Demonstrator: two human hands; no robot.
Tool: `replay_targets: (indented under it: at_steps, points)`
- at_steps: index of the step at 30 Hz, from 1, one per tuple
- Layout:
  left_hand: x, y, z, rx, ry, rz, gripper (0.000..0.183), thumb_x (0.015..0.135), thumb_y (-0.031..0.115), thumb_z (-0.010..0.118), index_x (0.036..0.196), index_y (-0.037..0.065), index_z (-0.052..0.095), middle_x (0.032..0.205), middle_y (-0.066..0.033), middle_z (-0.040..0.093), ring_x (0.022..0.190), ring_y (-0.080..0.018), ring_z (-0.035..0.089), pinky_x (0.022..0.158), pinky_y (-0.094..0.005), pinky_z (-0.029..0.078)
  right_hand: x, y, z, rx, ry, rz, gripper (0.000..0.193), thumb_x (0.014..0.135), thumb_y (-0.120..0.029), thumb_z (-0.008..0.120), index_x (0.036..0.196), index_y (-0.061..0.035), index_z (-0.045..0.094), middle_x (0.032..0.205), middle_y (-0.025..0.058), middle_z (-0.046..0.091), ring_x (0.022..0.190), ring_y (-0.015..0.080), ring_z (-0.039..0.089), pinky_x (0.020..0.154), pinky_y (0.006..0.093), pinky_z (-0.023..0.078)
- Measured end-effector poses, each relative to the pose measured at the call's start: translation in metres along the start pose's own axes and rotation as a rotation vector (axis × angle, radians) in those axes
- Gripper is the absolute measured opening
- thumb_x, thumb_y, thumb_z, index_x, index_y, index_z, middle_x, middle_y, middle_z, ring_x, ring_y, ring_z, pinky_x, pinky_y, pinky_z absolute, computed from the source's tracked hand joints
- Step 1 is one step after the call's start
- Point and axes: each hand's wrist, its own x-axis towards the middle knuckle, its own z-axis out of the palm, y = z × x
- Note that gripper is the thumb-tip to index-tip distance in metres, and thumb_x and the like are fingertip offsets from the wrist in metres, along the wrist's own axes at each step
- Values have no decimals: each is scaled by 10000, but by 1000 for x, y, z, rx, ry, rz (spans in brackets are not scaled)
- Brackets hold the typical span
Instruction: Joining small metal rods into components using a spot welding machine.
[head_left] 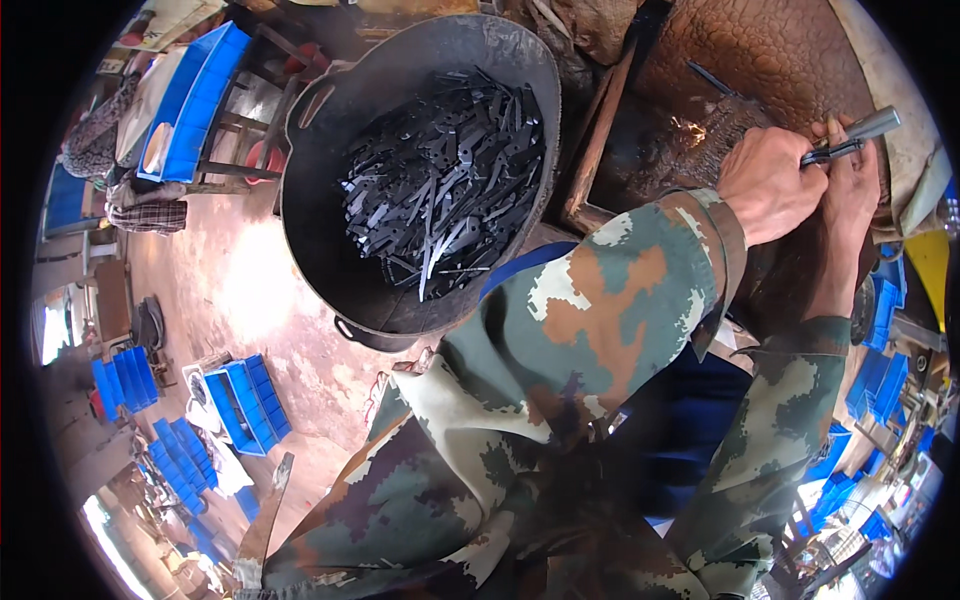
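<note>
Both my hands are close together at the upper right, above a brown, crusted work surface (790, 50). My left hand (770, 185) is closed, its fingers curled round a dark narrow metal piece (832, 152) that sticks out toward my right hand. My right hand (850, 190) is closed too, with a grey cylindrical metal piece (875, 124) jutting out past its fingertips. The gripped ends are hidden by my fingers. A small orange glow like sparks (690, 130) shows left of my left hand. Behind it lies a thin dark strip (710, 78).
A large black tub (310, 230) with several dark flat metal parts (440, 170) stands left of the work surface. A wooden frame edge (600, 140) lies between them. Blue bins (195, 100) and blue racks (250, 400) stand at the left, with more blue bins (880, 385) at the right.
</note>
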Motion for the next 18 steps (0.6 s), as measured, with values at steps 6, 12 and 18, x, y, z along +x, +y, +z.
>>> replay_targets:
  at_steps: [6, 12, 18]
  points:
    - [7, -13, -2, 168, 56, 131, 286, 809, 262, 611, 819, -10, 696, 726, -246, 637, 727, -426, 645, 676, -475, 519, -1, 4, 3, 54, 58, -58, 210, 968, -155, 618, 1105, 0, 580, 982, 103, 727, 638, 71, 604, 552, 221, 473]
    - [15, -24, -13, 28, 40, 41, 221, 897, 240, 637, 930, 47, 737, 668, 10, 606, 632, -61, 533, 582, -229, 409, -5, -4, 4, 105, 33, -82, 281, 936, -188, 674, 1123, 3, 586, 905, 96, 724, 539, 67, 555, 525, 220, 504]
    - [12, -6, -28, 0, 28, -34, 213, 906, 257, 671, 910, 61, 754, 650, 29, 588, 662, -44, 524, 634, -214, 396, -9, -10, 10, 81, 60, 23, 334, 933, -201, 686, 1176, -4, 568, 904, 107, 727, 514, 77, 553, 495, 240, 512]
